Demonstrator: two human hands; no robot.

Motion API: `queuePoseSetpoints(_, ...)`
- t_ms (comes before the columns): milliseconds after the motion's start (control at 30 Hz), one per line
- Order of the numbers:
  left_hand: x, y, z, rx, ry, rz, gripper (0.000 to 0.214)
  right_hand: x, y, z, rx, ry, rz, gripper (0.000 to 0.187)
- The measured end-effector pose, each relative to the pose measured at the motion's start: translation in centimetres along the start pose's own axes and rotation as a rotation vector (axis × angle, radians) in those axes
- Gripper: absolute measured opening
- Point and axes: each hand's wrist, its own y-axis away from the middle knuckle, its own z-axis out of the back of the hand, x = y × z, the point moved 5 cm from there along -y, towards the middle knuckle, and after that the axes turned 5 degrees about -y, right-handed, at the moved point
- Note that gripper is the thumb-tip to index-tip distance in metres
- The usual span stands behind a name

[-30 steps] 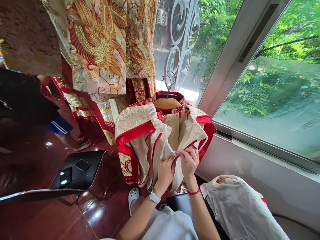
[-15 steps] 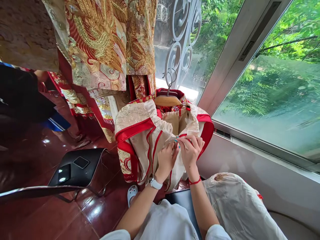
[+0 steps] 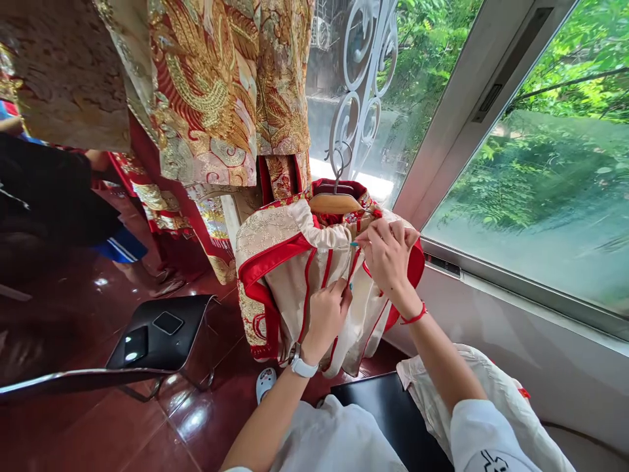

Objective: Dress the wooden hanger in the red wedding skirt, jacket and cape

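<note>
A cream skirt (image 3: 289,295) with red trim and a gathered white waistband (image 3: 333,237) hangs at the front of a wooden hanger (image 3: 334,204). Behind it sits a garment with a red embroidered collar (image 3: 364,196). My right hand (image 3: 388,255) is closed on the waistband at its right side, fingertips pinched near the hanger's end. Lower down, my left hand (image 3: 325,313) is closed on a fold of the skirt front beside a red strip. Its fingertips are partly hidden, and so is the cloth inside the right fist.
Gold and red embroidered garments (image 3: 206,98) hang at upper left. A black chair (image 3: 191,328) carrying a phone (image 3: 168,322) stands left. White cloth (image 3: 472,367) drapes over a black seat (image 3: 363,393). The window frame (image 3: 452,118) is at right; a person in black (image 3: 54,190) is far left.
My hands were together at the waistband's front. The right has moved up and to the right along the waistband; the left stays low on the skirt. The view has shifted slightly.
</note>
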Motion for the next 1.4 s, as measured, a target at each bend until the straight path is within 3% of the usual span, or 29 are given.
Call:
queuePoseSetpoints(200,0.7,0.6,-0.5,-0.050,0.026,0.008,0.024,-0.3,-0.2,-2.3,0.101,-0.060,-0.060,0.028)
queuePoseSetpoints(367,2.0,0.7,-1.4,0.021,0.148,0.015,0.019,-0.6,0.6,-1.2,0.065,-0.187,0.012,0.024)
queuePoseSetpoints(467,2.7,0.1,0.5,0.015,0.248,0.036,0.021,-2.7,0.9,0.8,-0.136,-0.302,-0.145,0.018)
queuePoseSetpoints(533,3.1,-1.3,3.5,-0.088,0.268,0.062,0.022,-4.2,0.7,1.5,-0.241,-0.336,-0.316,0.024)
queuePoseSetpoints(633,3.9,-5.2,9.1,-0.313,0.130,0.155,0.020,-4.8,-1.0,0.5,-0.075,-0.295,-0.458,0.036)
queuePoseSetpoints(700,4.3,-8.6,11.6,-0.357,-0.035,0.199,0.025,-4.9,-2.5,-0.4,0.091,-0.185,-0.482,0.028)
queuePoseSetpoints(800,5.3,-12.6,12.6,-0.253,-0.211,0.212,0.030,-6.1,-4.5,-1.0,0.264,-0.100,-0.446,0.006)
queuePoseSetpoints(900,6.7,-13.9,12.5,-0.184,-0.206,0.154,0.013,-8.4,-5.3,-1.3,0.413,-0.381,-0.439,0.015)
queuePoseSetpoints(1000,8.3,-13.9,12.5,-0.135,0.072,0.063,0.020,-9.9,-5.6,-1.6,0.409,-0.847,-0.568,0.017)
queuePoseSetpoints(1133,10.0,-14.5,12.0,-0.020,0.671,0.068,0.020,-9.2,-6.6,-2.0,0.163,-1.136,-0.706,0.025)
queuePoseSetpoints(1267,10.8,-14.7,11.0,-0.065,1.000,0.108,0.020,-6.0,-7.5,-1.4,-0.010,-1.119,-0.586,0.032)
queuePoseSetpoints(1333,11.1,-14.5,10.3,-0.082,1.095,0.126,0.019,-4.3,-7.1,-0.9,-0.054,-0.961,-0.461,0.032)
queuePoseSetpoints(1400,11.5,-14.4,9.7,-0.107,1.138,0.135,0.018,-2.5,-6.1,-1.0,-0.008,-0.735,-0.332,0.028)
